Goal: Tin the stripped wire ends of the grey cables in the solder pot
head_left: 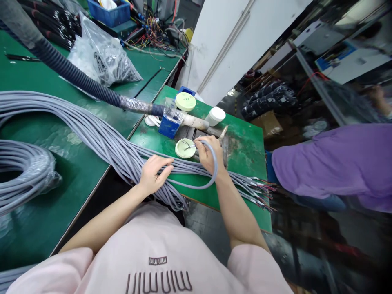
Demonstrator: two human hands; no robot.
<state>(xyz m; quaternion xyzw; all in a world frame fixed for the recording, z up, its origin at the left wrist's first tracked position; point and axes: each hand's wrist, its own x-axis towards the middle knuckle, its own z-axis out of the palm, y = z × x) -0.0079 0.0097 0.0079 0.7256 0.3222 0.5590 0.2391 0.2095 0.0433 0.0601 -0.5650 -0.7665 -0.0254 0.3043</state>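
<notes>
A wide green tabletop [76, 157] fills the left side, with a smaller green bench [245, 149] adjoining it on the right. Across both runs a thick bundle of smooth grey round cables [113, 149], from upper left to lower right, its far ends fanning into stripped strands of mixed dark and reddish colours. A dark ribbed hose with a pale nozzle end [101, 87] slants above the bundle.

One matt grey cable [216, 163] stands out, bent into a smooth U-shaped loop above the smaller bench. Its end shows a short pale section, then several thin dark cores splayed apart.

The pale pink shirt [171, 237] has large dark lettering and a small dark label, both too stylised to read surely. Green marks on a round pale-yellow lid [185, 101] are too small to read.

The right hand [210, 153] has its fingers closed on the cable near that end. The left hand [156, 173] lies over the bundle, fingers loosely extended and thumb apart; whether it presses on the cables cannot be told.

The cable's held end points left, its long axis there running roughly sideways; the cores hang over an open, round, cream-coloured dish [183, 152].
</notes>
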